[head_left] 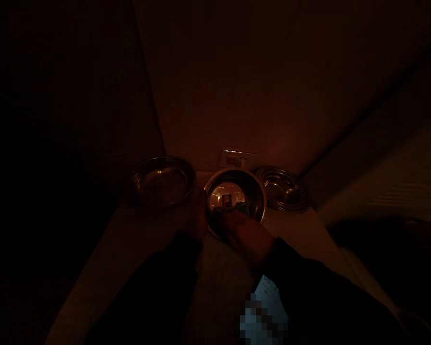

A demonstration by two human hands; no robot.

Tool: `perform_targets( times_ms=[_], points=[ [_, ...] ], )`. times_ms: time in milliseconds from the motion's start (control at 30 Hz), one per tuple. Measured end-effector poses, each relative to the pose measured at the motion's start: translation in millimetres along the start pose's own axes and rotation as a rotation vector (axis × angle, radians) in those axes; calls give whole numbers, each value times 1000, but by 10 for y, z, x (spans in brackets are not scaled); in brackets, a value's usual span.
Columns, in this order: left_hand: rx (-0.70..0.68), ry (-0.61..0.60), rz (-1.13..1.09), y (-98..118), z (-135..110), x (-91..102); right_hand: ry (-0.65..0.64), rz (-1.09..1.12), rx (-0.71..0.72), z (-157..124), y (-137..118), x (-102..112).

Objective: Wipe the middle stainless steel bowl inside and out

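The view is very dark. A shiny metal bowl [261, 203] stands tilted towards me in the middle of the table. My left hand [198, 216] is at its left rim, closed around the edge, with the fingers mostly lost in shadow. Reaching over the front rim, my right hand [246, 235] presses a dark, greenish cloth [243, 208] against the inside of the bowl. Its fingertips are hard to make out. Bright reflections show on the bowl's inner bottom.
Another wide metal bowl [161, 184] lies to the left. Stacked metal dishes [283, 189] lie to the right. Behind, a socket plate [237, 158] is on the wall. A lit screen [267, 297], partly blurred out, lies under my right forearm on the table [158, 235].
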State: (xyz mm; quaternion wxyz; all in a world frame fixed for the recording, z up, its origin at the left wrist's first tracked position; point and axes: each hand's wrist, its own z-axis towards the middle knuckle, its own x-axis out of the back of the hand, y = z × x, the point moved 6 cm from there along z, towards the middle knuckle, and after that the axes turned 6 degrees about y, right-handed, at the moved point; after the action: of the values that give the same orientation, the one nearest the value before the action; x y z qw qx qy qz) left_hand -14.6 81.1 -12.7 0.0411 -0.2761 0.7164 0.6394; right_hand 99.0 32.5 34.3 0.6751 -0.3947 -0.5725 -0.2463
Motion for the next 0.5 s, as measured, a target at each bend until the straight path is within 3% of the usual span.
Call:
perform_targets(
  times_ms=[267, 500],
  points=[
    [131, -121, -60, 0, -56, -115, -83, -44, -57, -117, 106, 113],
    [18, -11, 39, 45, 1, -32, 44, 131, 18, -49, -94, 10]
  ],
)
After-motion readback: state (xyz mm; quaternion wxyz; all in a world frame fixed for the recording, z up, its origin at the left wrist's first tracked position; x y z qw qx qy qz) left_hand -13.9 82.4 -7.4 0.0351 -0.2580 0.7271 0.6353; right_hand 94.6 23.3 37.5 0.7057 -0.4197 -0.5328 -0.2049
